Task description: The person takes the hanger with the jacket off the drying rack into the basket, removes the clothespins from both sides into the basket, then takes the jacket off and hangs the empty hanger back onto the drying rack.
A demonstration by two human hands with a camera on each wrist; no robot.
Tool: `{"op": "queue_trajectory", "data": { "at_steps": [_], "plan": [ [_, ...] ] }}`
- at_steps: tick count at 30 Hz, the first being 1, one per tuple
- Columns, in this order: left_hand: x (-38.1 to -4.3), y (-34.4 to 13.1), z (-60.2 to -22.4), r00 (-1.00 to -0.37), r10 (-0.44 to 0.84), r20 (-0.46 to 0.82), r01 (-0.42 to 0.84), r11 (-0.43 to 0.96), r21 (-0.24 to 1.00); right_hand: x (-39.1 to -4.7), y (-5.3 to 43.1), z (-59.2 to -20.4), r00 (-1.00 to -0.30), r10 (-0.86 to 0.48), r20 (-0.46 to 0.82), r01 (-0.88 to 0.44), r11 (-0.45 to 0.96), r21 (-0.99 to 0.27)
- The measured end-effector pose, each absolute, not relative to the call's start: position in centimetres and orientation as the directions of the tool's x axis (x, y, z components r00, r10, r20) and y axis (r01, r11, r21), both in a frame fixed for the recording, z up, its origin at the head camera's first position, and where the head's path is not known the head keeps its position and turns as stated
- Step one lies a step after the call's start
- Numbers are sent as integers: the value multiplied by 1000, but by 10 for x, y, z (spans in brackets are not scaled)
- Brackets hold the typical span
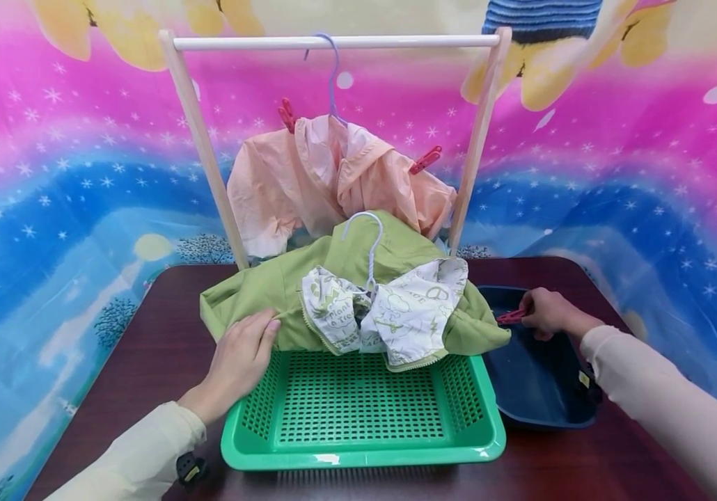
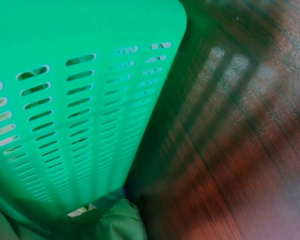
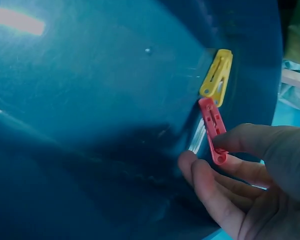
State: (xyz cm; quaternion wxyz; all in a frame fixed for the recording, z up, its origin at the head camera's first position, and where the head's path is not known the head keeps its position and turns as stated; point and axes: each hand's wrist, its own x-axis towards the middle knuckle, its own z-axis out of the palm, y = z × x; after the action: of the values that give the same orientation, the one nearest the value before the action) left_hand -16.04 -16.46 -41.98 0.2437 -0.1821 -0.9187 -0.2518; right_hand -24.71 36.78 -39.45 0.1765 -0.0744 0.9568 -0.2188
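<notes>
In the head view my right hand (image 1: 549,314) is over the dark blue tray (image 1: 537,379) and pinches a red clothespin (image 1: 511,317). The right wrist view shows this clothespin (image 3: 213,131) between thumb and fingers, with a yellow clothespin (image 3: 218,76) lying in the tray beside it. My left hand (image 1: 238,358) rests on the left part of a green jacket (image 1: 283,278). This jacket has a white printed lining and a pale hanger (image 1: 372,243) in its collar. It lies across the back of a green perforated basket (image 1: 361,396).
Behind the basket stands a wooden rack with a white bar (image 1: 396,42). A peach jacket (image 1: 321,181) hangs there from a purple hanger (image 1: 333,76), with red clothespins (image 1: 426,160) at both shoulders. Everything stands on a dark wooden table (image 1: 145,362) before a colourful backdrop.
</notes>
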Motion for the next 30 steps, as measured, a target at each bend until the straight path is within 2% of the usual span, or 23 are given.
{"op": "queue_trajectory", "data": {
  "at_steps": [8, 19, 30],
  "plan": [
    [-160, -164, -420, -817, 207, 539, 451, 811, 372, -250, 367, -398, -926, -180, -331, -30, 911, -412],
    [-160, -164, -419, -810, 207, 548, 459, 807, 373, -242, 363, -389, -952, -176, -249, -72, 923, -378],
    [-159, -164, -418, -810, 216, 545, 464, 804, 372, -238, 364, -390, -957, -163, -239, -63, 923, -380]
  ]
}}
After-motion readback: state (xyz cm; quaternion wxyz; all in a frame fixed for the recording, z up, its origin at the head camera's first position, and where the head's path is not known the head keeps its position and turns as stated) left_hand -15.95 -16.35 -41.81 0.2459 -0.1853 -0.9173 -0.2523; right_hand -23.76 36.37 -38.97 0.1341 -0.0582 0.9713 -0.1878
